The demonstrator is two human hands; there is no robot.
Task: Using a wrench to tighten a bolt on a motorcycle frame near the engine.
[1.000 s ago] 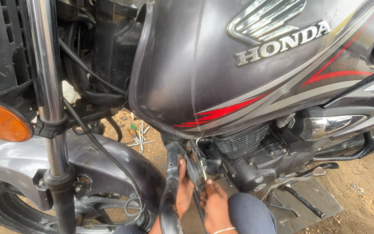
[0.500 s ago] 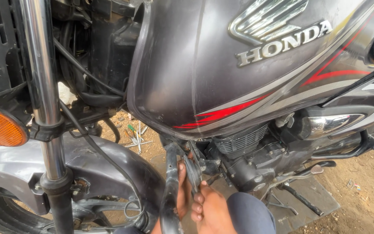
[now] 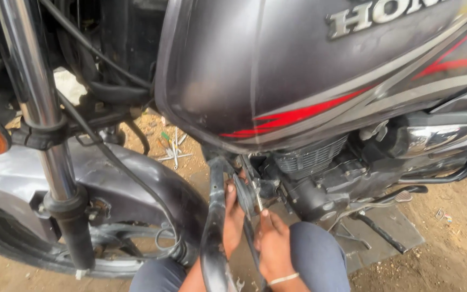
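Noted raised silver lettering and red stripes on grey fuel tank (image 3: 298, 70); below, 2 hands, left hand (image 3: 233, 219) and right hand (image 3: 273, 246), fingers closed on small dark round part (image 3: 246, 196) beside near-upright black frame tube (image 3: 214, 227).

An open-air roadside repair spot: a grey motorcycle (image 3: 309, 81) stands on bare dirt ground (image 3: 460, 216), with loose tools (image 3: 173, 148) scattered on the earth at ten o'clock of the engine (image 3: 320, 173).
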